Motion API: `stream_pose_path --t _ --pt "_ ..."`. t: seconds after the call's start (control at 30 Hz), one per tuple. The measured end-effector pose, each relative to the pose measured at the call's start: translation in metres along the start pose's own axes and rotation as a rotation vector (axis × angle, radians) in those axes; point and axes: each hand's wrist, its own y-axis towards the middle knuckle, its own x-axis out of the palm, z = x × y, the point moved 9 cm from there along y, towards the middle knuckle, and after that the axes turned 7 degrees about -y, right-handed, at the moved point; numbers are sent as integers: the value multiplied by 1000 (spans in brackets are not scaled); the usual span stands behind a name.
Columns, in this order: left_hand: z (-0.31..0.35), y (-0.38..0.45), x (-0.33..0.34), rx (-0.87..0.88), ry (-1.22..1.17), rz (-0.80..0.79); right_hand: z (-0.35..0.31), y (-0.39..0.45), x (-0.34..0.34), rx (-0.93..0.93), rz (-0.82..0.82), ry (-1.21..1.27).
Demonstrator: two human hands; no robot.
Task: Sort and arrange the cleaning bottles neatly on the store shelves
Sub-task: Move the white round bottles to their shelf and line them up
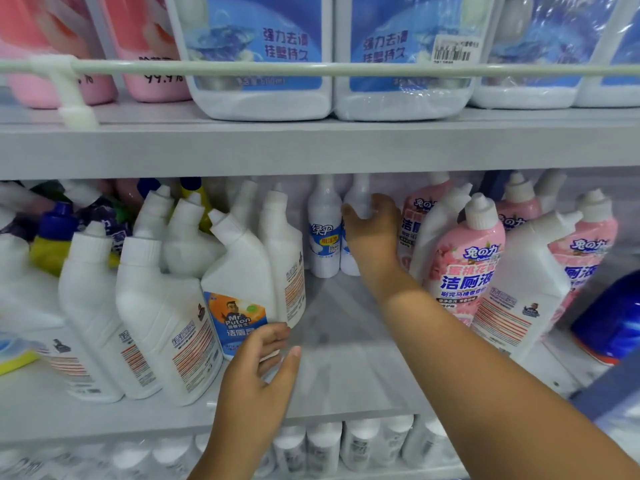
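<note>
Store shelving fills my view from the head camera. At twelve o'clock the top shelf carries big white jugs with blue labels and pink jugs to their left, behind a pale guard rail. The middle shelf runs across the centre with a bare strip down its middle. At nine o'clock stands a crowded group of white angled-neck bottles, the front one at the strip's edge showing an orange and blue label. At three o'clock pink-labelled bottles stand among more white ones, with a dark blue container at the far edge. At the back of the strip, two slim white bottles stand side by side: the left one is free, and my right hand reaches in with fingers curled round the right one. At six o'clock my left hand hovers by the orange-labelled bottle, fingers loosely spread, fingertips at its label; whether they touch I cannot tell. Small white bottles line the lowest shelf.
</note>
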Motion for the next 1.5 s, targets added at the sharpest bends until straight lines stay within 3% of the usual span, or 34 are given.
stream_pose_path --t 0.13,0.4,0.53,0.77,0.93,1.23,1.3,1.43,1.5 --pt "-4 -1 -2 -10 -23 -22 29 21 25 128 -138 -166" --pt "-18 -3 -10 -53 -37 -49 30 23 29 94 -114 -93" --pt "-9 -3 -2 -21 -42 -59 13 -21 6 -40 -112 55" --pt "26 0 20 110 9 -96 -16 -117 -40 -69 -484 74" --pt "34 -3 27 157 80 -76 -14 -164 -35 -127 -646 52" --pt "29 -6 0 95 90 62 -5 -133 -4 -76 -905 50" --pt "24 -5 -7 65 92 73 -8 -107 6 -79 -826 42" --pt "18 -5 -14 32 72 76 -4 -40 19 29 -414 79" --pt "19 -5 -14 46 72 78 7 -18 42 56 -379 -20"
